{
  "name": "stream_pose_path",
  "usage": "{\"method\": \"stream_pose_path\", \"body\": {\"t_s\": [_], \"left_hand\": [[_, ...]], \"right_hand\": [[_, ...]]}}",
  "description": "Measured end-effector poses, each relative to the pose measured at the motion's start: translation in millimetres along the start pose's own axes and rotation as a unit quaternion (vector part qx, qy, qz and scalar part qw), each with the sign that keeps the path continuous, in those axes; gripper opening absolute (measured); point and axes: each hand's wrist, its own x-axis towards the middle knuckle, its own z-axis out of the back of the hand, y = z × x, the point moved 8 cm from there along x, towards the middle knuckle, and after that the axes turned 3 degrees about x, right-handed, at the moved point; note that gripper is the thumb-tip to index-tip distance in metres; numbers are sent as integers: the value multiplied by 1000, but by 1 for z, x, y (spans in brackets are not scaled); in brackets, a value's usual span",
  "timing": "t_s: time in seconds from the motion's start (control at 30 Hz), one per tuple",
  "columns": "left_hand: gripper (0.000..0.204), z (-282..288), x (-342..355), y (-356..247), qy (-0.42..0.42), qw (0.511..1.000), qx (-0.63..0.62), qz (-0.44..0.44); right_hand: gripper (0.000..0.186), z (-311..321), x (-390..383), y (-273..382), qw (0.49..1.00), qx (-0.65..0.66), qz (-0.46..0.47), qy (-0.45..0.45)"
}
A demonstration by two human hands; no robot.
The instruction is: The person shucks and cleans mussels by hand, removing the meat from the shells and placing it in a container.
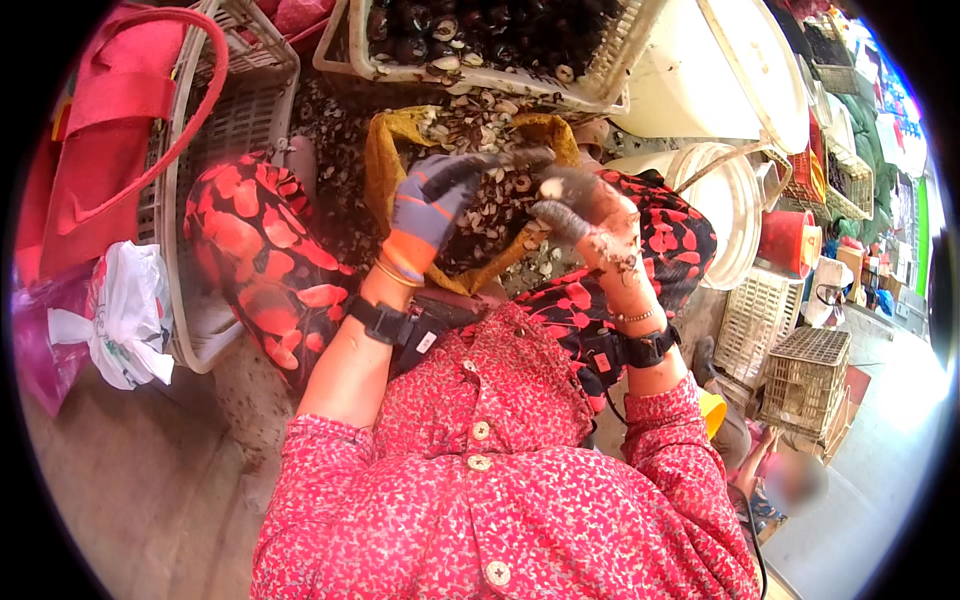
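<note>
Apparently pinching a pale piece (551, 188) in right hand (598, 210), by right edge of yellow sack (383, 152), just right of left hand (432, 206) (can't tell its grip).

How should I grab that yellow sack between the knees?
I'd pinch the yellow sack by its rim, at the left and right edges, coming from above. Its mouth opens upward and the rim stands in soft-looking folds, probably easy to gather, while pale and dark scraps lie inside.

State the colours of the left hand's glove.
The glove is greyish purple with an orange cuff, clearest in the head view.
</note>
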Motion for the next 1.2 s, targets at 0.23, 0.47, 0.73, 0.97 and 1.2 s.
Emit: {"method": "stream_pose_path", "body": {"t_s": [0.23, 0.47, 0.73, 0.97, 1.2], "left_hand": [[22, -12, -11, -16, 45, 976, 197, -75], [23, -9, -7, -25, 64, 961, 257, -84], [22, -8, -5, -40, 81, 912, 385, -114], [22, -11, -7, -4, 53, 958, 278, -49], [25, -30, -12, -46, 120, 950, 234, -169]], "right_hand": [[35, 23, 18, -13, 990, -36, 118, -64], [45, 13, 5, 13, 827, -488, 268, -74], [38, 1, 1, 16, 832, -486, 265, -31], [32, -24, -11, -46, 993, -71, -57, 81], [36, -12, 0, -26, 999, -23, -19, 36]]}}
